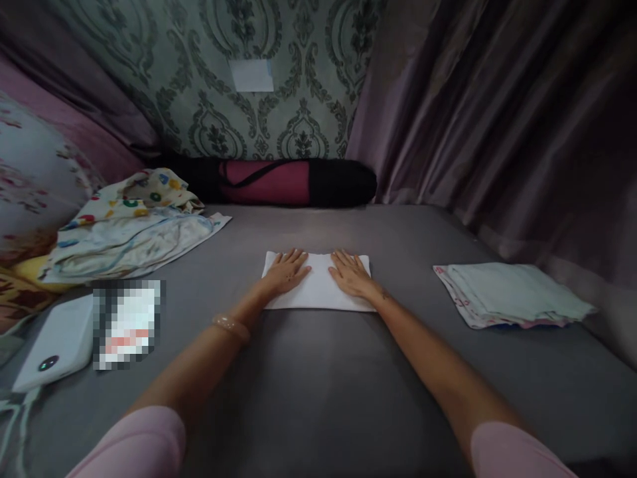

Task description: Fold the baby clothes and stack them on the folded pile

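Cloth (318, 289): press evenly, smooth outward
Left hand (288, 272): on it, 10 o'clock, grip wide, flat
Right hand (350, 273): 2 o'clock, same

Purple curtains (448, 99) and patterned wallpaper (303, 126) around a grey sheet (318, 398).
Against the wall at the far edge lies a long black roll (343, 182) with a dark pink middle section and a black strap across it; above it, a white rectangle (252, 76) shows on the wallpaper. At the left, a floral cushion (34, 172) leans by the curtain, and nearer, a white device (60, 338) with a small round display and pale cables (22, 431) lies beside a pixelated item (130, 322).
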The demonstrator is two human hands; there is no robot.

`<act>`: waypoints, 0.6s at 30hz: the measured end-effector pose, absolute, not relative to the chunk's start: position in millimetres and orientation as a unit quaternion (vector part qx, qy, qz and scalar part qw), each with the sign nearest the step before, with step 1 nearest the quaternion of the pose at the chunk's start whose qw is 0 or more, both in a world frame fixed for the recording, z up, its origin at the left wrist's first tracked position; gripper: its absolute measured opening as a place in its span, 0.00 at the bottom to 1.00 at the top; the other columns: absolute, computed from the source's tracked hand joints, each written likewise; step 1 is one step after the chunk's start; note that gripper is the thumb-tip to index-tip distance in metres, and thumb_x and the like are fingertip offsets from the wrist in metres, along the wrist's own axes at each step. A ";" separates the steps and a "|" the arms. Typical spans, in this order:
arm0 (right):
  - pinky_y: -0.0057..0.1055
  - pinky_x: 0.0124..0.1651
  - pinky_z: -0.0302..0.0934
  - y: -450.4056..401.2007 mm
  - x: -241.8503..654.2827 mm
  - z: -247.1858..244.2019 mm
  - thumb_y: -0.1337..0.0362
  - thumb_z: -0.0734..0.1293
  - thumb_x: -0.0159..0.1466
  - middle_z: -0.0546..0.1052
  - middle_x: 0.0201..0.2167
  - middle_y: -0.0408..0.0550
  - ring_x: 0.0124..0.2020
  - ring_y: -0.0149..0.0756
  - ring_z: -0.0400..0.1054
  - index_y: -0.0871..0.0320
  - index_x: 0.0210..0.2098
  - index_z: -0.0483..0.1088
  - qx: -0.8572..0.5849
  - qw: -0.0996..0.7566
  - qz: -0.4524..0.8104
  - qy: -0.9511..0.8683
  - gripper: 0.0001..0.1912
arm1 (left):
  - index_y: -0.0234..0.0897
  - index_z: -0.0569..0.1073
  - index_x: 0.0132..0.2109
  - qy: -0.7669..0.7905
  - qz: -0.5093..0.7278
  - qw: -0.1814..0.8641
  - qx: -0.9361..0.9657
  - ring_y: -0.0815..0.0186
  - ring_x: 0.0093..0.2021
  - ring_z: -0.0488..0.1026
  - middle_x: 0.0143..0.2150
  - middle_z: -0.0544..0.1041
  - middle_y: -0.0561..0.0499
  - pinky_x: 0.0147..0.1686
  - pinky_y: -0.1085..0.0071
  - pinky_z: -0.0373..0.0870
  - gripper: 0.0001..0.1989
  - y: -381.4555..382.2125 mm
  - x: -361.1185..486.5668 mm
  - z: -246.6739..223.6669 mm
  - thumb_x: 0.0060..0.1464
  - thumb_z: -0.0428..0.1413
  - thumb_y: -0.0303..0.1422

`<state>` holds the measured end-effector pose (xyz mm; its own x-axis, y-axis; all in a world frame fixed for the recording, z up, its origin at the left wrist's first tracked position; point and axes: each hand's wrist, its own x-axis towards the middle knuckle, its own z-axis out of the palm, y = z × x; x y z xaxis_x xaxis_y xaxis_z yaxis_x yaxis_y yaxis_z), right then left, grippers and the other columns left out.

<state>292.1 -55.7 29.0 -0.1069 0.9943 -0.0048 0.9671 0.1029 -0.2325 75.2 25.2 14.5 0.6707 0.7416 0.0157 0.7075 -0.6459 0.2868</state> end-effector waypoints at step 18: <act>0.29 0.44 0.63 -5.5 352.4 55.0 0.64 0.66 0.62 0.78 0.43 0.52 0.44 0.40 0.72 0.60 0.45 0.75 -0.683 0.066 0.225 -0.692 0.13 | 0.37 0.74 0.38 0.467 0.034 0.268 0.842 0.59 0.37 0.75 0.36 0.78 0.47 0.33 0.70 0.68 0.15 102.8 38.5 42.3 0.43 0.57 0.41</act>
